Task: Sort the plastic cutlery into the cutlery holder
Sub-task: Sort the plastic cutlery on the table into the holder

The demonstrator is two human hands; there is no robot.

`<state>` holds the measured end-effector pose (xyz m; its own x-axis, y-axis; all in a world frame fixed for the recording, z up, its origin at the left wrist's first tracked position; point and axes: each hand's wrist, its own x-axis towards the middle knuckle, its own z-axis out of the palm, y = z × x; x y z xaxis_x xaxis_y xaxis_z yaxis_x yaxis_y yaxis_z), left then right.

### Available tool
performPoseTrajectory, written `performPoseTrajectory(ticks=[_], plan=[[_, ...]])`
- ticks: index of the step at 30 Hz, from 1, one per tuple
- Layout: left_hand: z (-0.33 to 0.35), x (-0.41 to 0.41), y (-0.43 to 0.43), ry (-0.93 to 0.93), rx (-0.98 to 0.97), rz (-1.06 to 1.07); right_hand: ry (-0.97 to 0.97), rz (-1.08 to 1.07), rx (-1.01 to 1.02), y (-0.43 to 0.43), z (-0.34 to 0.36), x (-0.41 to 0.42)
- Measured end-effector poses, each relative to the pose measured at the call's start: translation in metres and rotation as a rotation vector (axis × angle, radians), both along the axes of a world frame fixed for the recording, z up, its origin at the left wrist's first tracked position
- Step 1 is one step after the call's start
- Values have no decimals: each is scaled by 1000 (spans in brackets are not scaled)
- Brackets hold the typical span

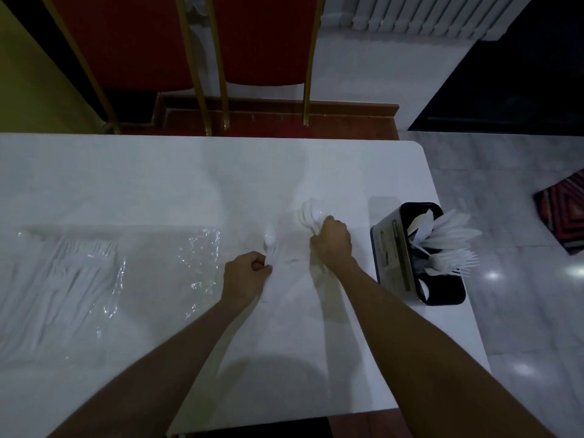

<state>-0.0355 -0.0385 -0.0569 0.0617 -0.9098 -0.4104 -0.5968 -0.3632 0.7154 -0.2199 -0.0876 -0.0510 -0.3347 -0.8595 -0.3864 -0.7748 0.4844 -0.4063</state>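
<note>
**Both hands hold spoons beside the holder**

The person's left hand (pixel 245 275) is curled into a fist around the handle of a single white spoon (pixel 270 240), whose bowl points away from the body and lies low over the white table (pixel 158 172). The right hand (pixel 333 243), just to the right of it, has its fingers closed around a bundle of white spoons (pixel 309 214); the bowls fan out past the knuckles, towards the far edge of the table.

The black cutlery holder (pixel 392 248) stands near the table's right edge, close to the right hand but not touching it. White knives (pixel 448 230) lean out of its far compartment, and white forks (pixel 455 262) lean out of the one next to it, tines pointing right.

On the left of the table lies a clear plastic wrapper (pixel 202 257) with more white cutlery (pixel 72 273) heaped on it, well apart from both hands. Red chairs (pixel 262 42) with gold frames stand beyond the far edge, and a striped rug (pixel 565 216) lies on the floor to the right.
</note>
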Motion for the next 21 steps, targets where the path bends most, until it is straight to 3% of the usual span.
performPoseTrajectory(ticks=[10,18,21], plan=[[26,10,-4,148,-8,-107,-66,147,63,30,20,0],[89,-17,-18,321,-75,-205,-149,58,-240,65,99,-22],[115,-49,-15,445,-100,-259,-266,-52,-384,88,134,-47]])
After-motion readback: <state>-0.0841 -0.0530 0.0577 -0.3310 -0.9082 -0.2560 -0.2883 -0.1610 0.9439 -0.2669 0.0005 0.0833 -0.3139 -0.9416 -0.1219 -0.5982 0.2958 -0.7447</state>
